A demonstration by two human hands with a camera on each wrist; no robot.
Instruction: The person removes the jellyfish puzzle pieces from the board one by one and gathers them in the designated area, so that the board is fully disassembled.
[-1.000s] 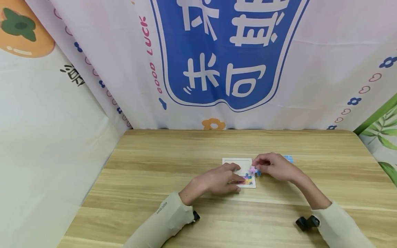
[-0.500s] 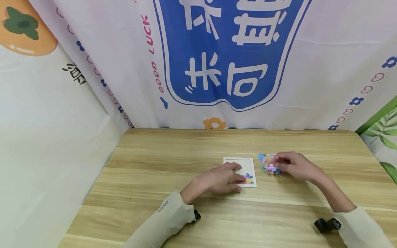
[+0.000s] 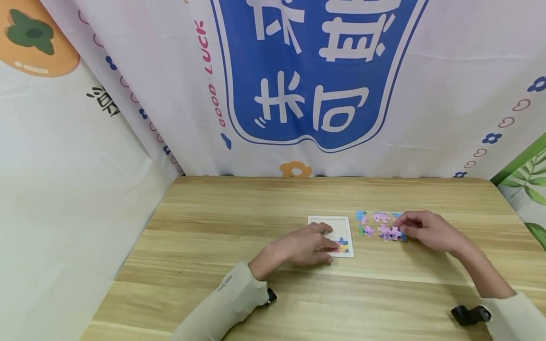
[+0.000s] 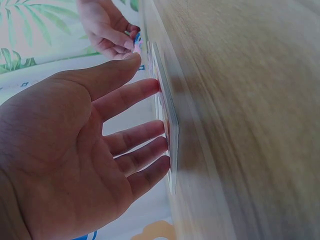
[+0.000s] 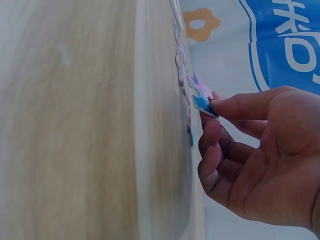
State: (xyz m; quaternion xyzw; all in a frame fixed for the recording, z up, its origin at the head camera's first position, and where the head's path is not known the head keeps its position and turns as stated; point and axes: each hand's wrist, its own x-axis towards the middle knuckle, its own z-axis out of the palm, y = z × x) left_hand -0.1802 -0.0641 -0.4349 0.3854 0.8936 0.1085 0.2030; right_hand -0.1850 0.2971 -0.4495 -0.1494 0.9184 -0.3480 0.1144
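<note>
A white-framed jigsaw tray (image 3: pixel 351 239) lies on the table, with colourful fitted pieces (image 3: pixel 343 246) along its near side. The fingertips of my left hand (image 3: pixel 298 247) rest on it; in the left wrist view the fingers are spread and nearly straight against the tray (image 4: pixel 173 132). To the right, my right hand (image 3: pixel 432 232) pinches a blue and pink puzzle piece (image 5: pixel 202 102) between thumb and fingers, close over the loose pieces. Those loose puzzle pieces (image 3: pixel 381 217), pink, blue and green, lie in a loose group right of the tray, partly covered by the hand.
The wooden table (image 3: pixel 239 203) runs back to a printed cloth (image 3: pixel 439 104) hung behind it. Another white cloth (image 3: pixel 77 189) hangs along the left side. Each sleeve carries a black wrist device, such as the right one (image 3: pixel 469 315).
My right hand has moved right from the tray's edge with the puzzle piece, past the loose pieces to their right end, uncovering most of them. My left hand stays on the tray.
</note>
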